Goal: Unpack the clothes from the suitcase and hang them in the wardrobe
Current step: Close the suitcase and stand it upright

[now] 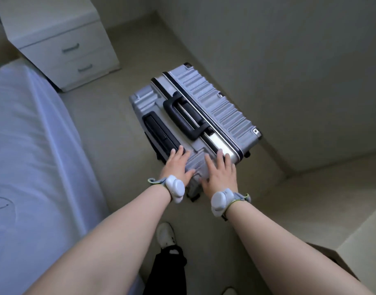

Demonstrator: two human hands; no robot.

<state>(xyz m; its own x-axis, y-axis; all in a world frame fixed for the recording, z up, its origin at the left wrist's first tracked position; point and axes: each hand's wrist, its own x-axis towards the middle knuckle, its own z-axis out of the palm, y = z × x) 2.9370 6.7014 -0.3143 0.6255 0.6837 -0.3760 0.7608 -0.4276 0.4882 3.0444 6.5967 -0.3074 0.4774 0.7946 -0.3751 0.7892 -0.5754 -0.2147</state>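
A silver ribbed hard-shell suitcase (pixel 206 99) stands upright on the carpet, closed, its top facing me with a black carry handle (pixel 182 116) and a retracted black pull handle (pixel 159 133). My left hand (pixel 178 165) lies flat on the near corner of the top, fingers reaching the pull handle's end. My right hand (pixel 220 171) rests flat beside it, fingers straight, touching the metal frame edge. No clothes or wardrobe are in view.
A bed with a pale blue sheet (pixel 29 156) fills the left side. A white drawer unit (pixel 61 39) stands at the back left. Walls close in behind and to the right of the suitcase. My white shoe (pixel 165 235) is on the carpet below.
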